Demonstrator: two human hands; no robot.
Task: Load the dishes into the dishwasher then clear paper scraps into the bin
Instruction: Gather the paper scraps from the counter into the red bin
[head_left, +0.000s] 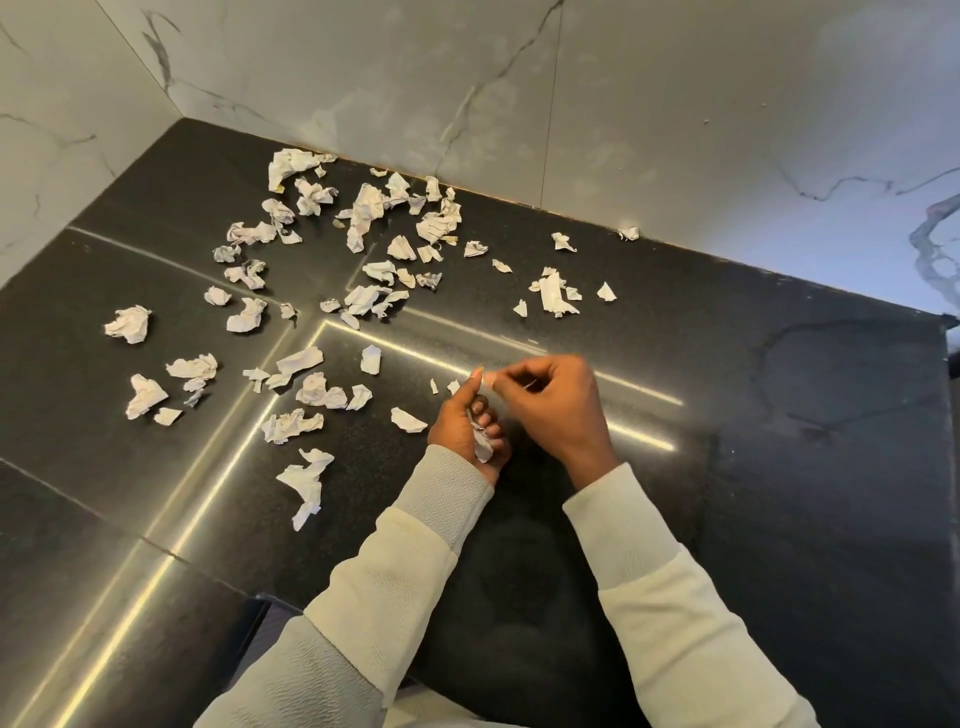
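Observation:
Several crumpled white paper scraps (363, 218) lie scattered over the black countertop (727, 467), mostly to the left and towards the wall. My left hand (462, 426) is palm up with its fingers curled round a wad of collected scraps (482, 441). My right hand (556, 405) is just to the right of it, pinching a small scrap (488, 382) at its fingertips above the left palm. A loose scrap (408, 420) lies right beside my left hand. No dishes, dishwasher or bin are in view.
A marble-patterned wall (571, 104) backs the counter and turns a corner at the left. The counter's front edge (270, 597) steps inward near my left elbow. A few scraps (553, 293) lie apart at the right, one scrap (628, 233) against the wall.

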